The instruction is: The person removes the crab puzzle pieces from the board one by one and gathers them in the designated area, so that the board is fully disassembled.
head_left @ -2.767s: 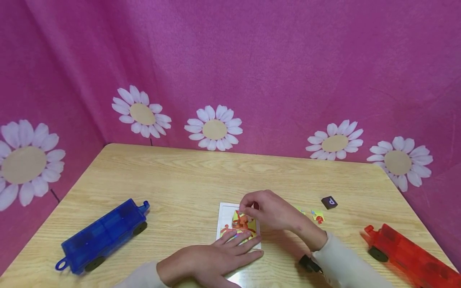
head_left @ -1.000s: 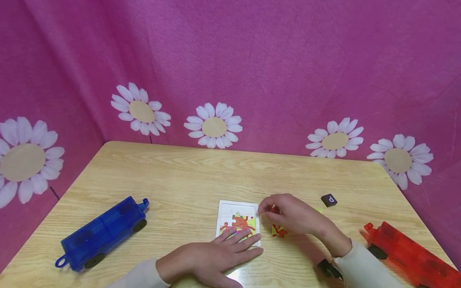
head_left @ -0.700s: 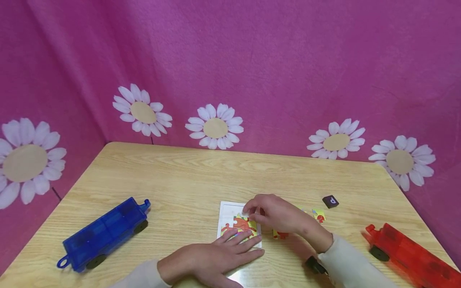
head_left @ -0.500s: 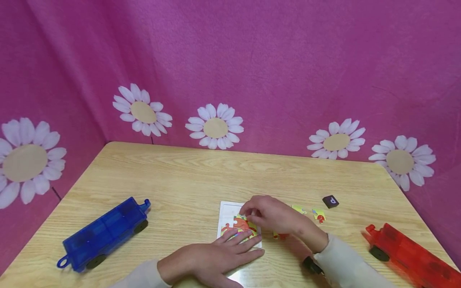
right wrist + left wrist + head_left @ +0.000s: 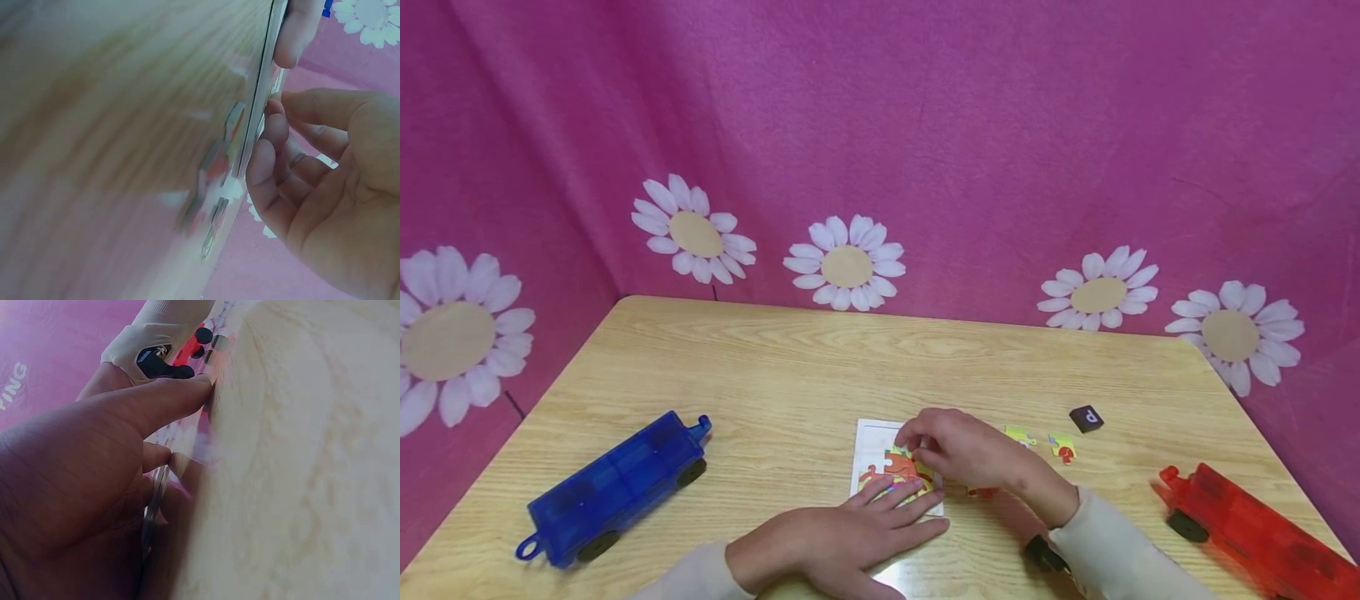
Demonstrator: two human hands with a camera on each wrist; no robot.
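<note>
A white puzzle tray [image 5: 868,435] lies on the table in the head view, partly filled with red and yellow pieces [image 5: 898,467]. My left hand [image 5: 850,537] rests flat over its near part, fingers spread. Above the tray's far right part, my right hand [image 5: 966,450] pinches a small puzzle piece [image 5: 903,448] between thumb and fingertips, mostly hidden by the fingers. The right wrist view shows those fingertips right at the tray's edge [image 5: 255,94]. A red-and-yellow piece [image 5: 981,492] lies beside the tray, half under the right hand.
Two more loose pieces, one yellow [image 5: 1020,435] and one yellow and red [image 5: 1063,448], lie right of the tray. A dark tile with a letter [image 5: 1086,418] sits beyond them. A blue toy wagon [image 5: 617,492] stands left, a red one [image 5: 1255,525] right.
A piece that lay in the tray's upper part was taken out to the right. My right hand then came back left over the tray and has since shifted only slightly. My left hand has stayed.
</note>
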